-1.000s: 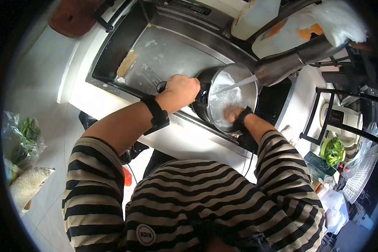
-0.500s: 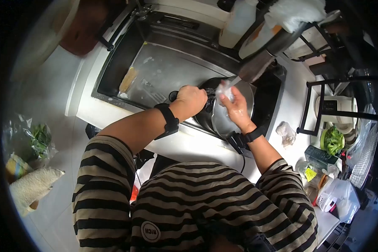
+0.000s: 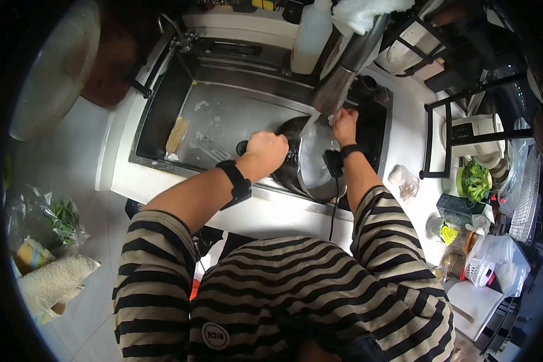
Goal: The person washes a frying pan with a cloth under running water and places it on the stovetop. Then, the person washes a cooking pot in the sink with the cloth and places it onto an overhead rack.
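My left hand [image 3: 266,149] is closed round the black handle of a steel pot [image 3: 320,181], with the handle's end showing past the fist. The pot sits tilted at the right side of the sink [image 3: 223,114], its mouth towards the right. Over the pot's far rim is my right hand [image 3: 345,127], fingers curled together, with a bit of something white at the fingertips that I cannot make out. The wide metal tap spout [image 3: 335,90] reaches down beside that hand, and a pale streak like water runs from it to the pot.
A tan scrubbing pad [image 3: 177,136] and a slotted utensil [image 3: 212,148] lie in the sink among suds. Behind stands a soap bottle [image 3: 311,39]. On the right counter are a crumpled bag [image 3: 404,183], a black rack [image 3: 437,145] and green lettuce [image 3: 476,182].
My right hand has moved from in front of the pot's mouth to its far rim, and its fingers have curled in. My left hand stays on the handle; the view has shifted slightly.
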A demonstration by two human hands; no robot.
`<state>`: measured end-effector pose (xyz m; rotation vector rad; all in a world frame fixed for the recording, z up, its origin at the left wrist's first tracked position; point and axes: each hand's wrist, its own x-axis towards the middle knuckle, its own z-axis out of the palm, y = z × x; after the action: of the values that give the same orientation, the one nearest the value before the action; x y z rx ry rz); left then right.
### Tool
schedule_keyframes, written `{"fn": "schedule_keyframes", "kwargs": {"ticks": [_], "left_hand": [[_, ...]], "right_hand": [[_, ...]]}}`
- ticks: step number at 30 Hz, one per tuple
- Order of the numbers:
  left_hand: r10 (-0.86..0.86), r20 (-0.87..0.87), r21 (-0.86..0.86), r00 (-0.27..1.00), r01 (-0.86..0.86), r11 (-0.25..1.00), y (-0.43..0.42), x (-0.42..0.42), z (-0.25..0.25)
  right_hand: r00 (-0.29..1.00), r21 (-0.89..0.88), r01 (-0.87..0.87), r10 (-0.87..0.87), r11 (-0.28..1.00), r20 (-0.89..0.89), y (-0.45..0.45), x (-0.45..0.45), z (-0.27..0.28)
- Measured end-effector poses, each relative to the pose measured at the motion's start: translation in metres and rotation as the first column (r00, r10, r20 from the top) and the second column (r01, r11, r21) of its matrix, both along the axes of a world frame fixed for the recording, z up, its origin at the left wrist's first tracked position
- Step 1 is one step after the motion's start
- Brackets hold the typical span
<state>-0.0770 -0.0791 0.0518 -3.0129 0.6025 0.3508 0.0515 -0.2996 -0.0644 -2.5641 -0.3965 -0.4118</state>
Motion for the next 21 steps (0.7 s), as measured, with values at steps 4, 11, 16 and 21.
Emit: {"fn": "schedule_keyframes", "kwargs": {"ticks": [4,11,16,21], "left_hand": [[0.049,-0.054,-0.019,0.997,-0.05,0.999,0.007,-0.006,-0.003],[0.107,-0.111,-0.011,0.988,-0.109,0.994,0.022,-0.009,-0.005],[0.149,-0.159,-0.014,0.976,-0.153,0.988,0.026,-0.008,0.0],[0.189,-0.228,0.02,0.955,-0.19,0.982,0.04,0.008,-0.001]], "right_hand": [[0.862,-0.123,0.259,-0.286,0.958,-0.419,-0.033,-0.006,-0.013],[0.992,-0.212,0.012,-0.039,0.977,-0.122,-0.072,-0.027,-0.046],[0.798,-0.354,0.141,-0.318,0.924,-0.512,-0.052,-0.04,-0.021],[0.659,-0.408,0.168,-0.41,0.898,-0.631,-0.071,-0.07,-0.037]]}}
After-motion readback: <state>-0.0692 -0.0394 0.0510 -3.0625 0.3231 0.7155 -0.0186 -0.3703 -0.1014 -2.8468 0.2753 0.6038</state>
